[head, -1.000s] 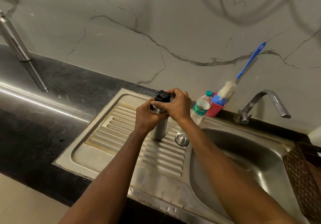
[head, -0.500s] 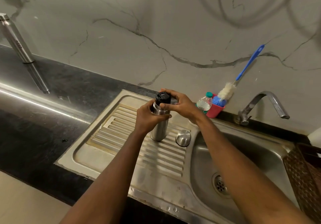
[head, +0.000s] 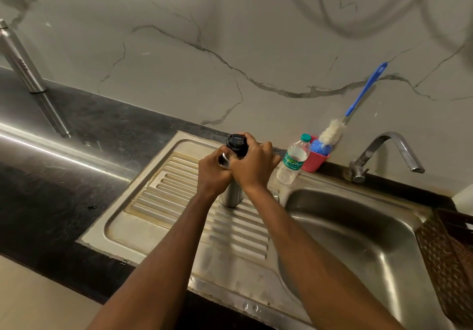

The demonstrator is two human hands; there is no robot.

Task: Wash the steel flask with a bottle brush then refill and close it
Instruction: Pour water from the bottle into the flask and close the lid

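The steel flask (head: pixel 231 196) stands upright on the ribbed drainboard (head: pixel 163 196) of the sink. My left hand (head: pixel 212 176) grips its upper body. Over the top, my right hand (head: pixel 253 165) grips the black stopper (head: pixel 236 143) in the flask's mouth. The flask's steel cap is mostly hidden behind my right wrist. A bottle brush with a blue handle (head: pixel 363 94) and white bristles leans on the wall, its head in a pink cup (head: pixel 317 162).
A small plastic water bottle (head: pixel 293 160) stands beside the pink cup. The tap (head: pixel 386 148) reaches over the sink basin (head: pixel 358 240). A brown woven basket (head: pixel 450 260) sits at the right edge. A tall steel bottle (head: pixel 19 58) stands far left on the black counter.
My right hand has turned and closed further over the black stopper, its wrist now covering the steel cap on the drainboard. The left hand keeps its hold on the flask.
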